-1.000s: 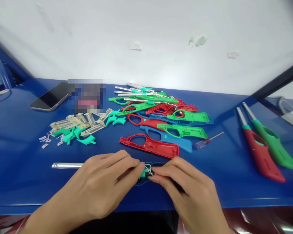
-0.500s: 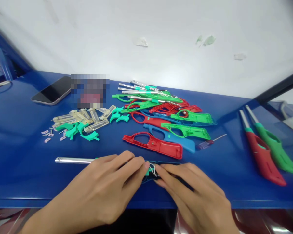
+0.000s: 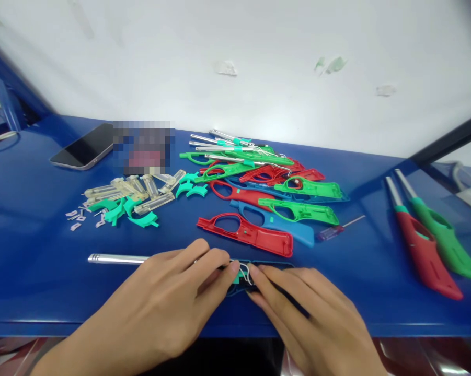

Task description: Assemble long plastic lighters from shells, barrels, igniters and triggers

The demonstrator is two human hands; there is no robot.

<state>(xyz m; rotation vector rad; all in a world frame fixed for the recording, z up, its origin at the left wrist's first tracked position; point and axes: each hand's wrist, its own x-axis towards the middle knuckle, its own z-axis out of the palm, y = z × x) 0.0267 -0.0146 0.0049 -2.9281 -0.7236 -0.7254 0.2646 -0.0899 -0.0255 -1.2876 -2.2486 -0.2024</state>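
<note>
Both hands are bent over a dark blue casing half [image 3: 239, 289], which is set lengthwise near the front edge of the blue table [image 3: 43, 292]. Its left part is covered by the left hand [image 3: 160, 297], whose fingers are curled and drawn close together, with the tips brought down beside a teal piece [image 3: 236, 280] in the casing. What lies beneath them is hidden, so whether anything is pinched cannot be told. Its right part is partly covered by the right hand [image 3: 317, 318]; one fingertip is placed beside thin white wires [image 3: 248, 273], another lower down at the near rim. Whether a wire is pinched there cannot be told either. A silver tube [image 3: 117, 259] is pointed leftward from under the left hand.

Just beyond the hands, a red casing half [image 3: 272, 243] is laid. Farther back, more red, green and blue casing halves [image 3: 325, 213] are heaped with silver tubes [image 3: 214, 149]. To the left, clear plastic tanks [image 3: 153, 202] and curved teal parts [image 3: 145, 218] are piled, with small pale pieces [image 3: 76, 226] scattered beside them. A phone [image 3: 84, 147] is placed behind. At the right, a screwdriver [image 3: 329, 233] is laid near the heap, and a red lighter [image 3: 431, 256] and a green lighter [image 3: 450, 243] are placed side by side.
</note>
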